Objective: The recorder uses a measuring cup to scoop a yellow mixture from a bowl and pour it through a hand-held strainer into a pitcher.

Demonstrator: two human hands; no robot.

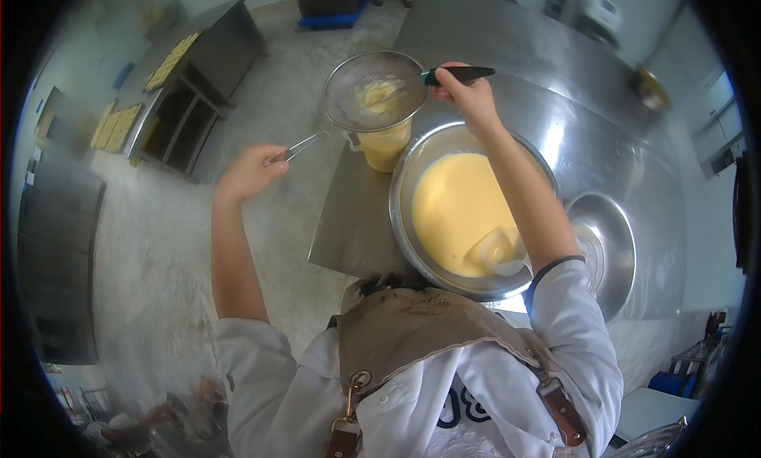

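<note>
My left hand [255, 171] is closed around the thin metal wire handle [305, 144] of a round strainer [334, 101]; where handle meets rim is hard to make out. The strainer sits over a clear pitcher [386, 149] of yellow liquid, with a pale yellow lumpy mass [377, 95] in its mesh. In my right hand [468, 97] is a black-handled whisk [462, 75], its wire end down in the strainer. Below my right forearm stands a large steel bowl [402, 220] of smooth yellow liquid, where a clear plastic jug [501, 252] lies partly sunk.
A steel table [507, 38] carries the bowl and pitcher, its corner at the left. Another steel bowl [618, 256] with a clear container stands at the right. Farther left is a steel workbench [178, 101] with trays of yellow pieces [119, 127]. A gold-coloured bowl [652, 89] is far right.
</note>
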